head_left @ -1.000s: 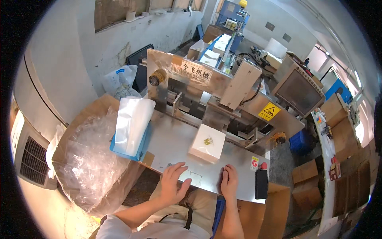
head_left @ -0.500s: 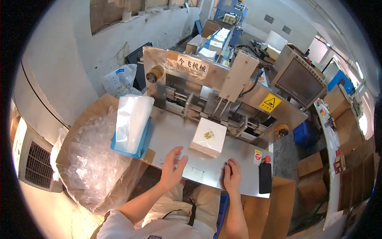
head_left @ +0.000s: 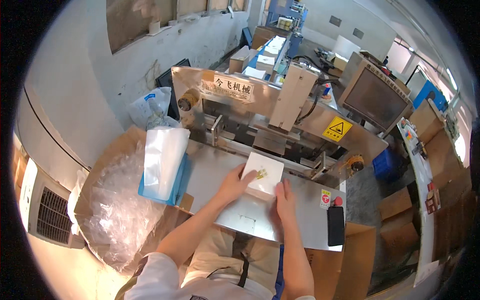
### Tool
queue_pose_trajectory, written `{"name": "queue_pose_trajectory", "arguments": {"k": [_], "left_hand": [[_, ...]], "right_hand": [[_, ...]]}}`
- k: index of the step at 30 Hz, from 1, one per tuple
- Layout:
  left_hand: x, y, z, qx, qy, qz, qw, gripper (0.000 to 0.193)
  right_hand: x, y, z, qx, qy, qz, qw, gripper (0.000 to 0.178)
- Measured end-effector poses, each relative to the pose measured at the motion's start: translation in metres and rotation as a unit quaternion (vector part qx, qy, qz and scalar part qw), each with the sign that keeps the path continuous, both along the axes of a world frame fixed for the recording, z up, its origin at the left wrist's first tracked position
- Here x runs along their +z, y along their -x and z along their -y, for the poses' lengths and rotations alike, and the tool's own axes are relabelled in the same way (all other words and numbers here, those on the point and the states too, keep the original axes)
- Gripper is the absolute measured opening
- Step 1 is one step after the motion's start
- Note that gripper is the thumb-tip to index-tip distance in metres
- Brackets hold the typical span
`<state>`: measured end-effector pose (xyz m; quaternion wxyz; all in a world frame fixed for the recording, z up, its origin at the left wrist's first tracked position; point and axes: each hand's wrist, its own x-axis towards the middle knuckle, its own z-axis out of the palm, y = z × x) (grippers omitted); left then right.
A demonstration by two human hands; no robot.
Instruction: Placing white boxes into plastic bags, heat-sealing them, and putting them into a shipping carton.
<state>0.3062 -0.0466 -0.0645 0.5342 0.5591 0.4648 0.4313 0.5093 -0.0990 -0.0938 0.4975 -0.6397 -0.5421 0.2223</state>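
A square white stack (head_left: pixel 265 170), apparently paper napkins, lies on the metal worktop (head_left: pixel 240 220) with a small gold-green print on its top. My left hand (head_left: pixel 236 183) grips its left side, thumb reaching over the top near the print. Against its right side presses my right hand (head_left: pixel 285 197), fingers together and pointing away from me. Behind the stack is the metal machine (head_left: pixel 310 117), with guide bars and a dark opening. Left of my hands, clear plastic bags (head_left: pixel 164 155) lie on a blue holder (head_left: pixel 177 185).
A large carton (head_left: pixel 95 175) of crumpled clear film stands at the left. On the worktop's right edge are a red button (head_left: pixel 338 201) and a black phone (head_left: pixel 335 226). A monitor (head_left: pixel 376 95) rises at the back right. Below it, a cardboard box (head_left: pixel 354 260) stands near my right arm.
Both hands have moved forward and closed in on the stack from its two sides. Behind it, the machine's central metal parts have shifted, and a flat plate now shows there.
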Motion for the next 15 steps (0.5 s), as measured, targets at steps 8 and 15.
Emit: {"name": "queue_pose_trajectory", "arguments": {"k": [8,15], "left_hand": [[-0.002,0.012,0.05,-0.039,-0.06,0.119,0.99,0.074],[0.043,0.019,0.065,-0.106,-0.079,0.031,0.991,0.084]], "right_hand": [[0.032,0.007,0.033,0.102,-0.033,-0.342,0.934,0.073],[0.053,-0.009,0.054,0.177,-0.013,-0.245,0.953,0.087]]}}
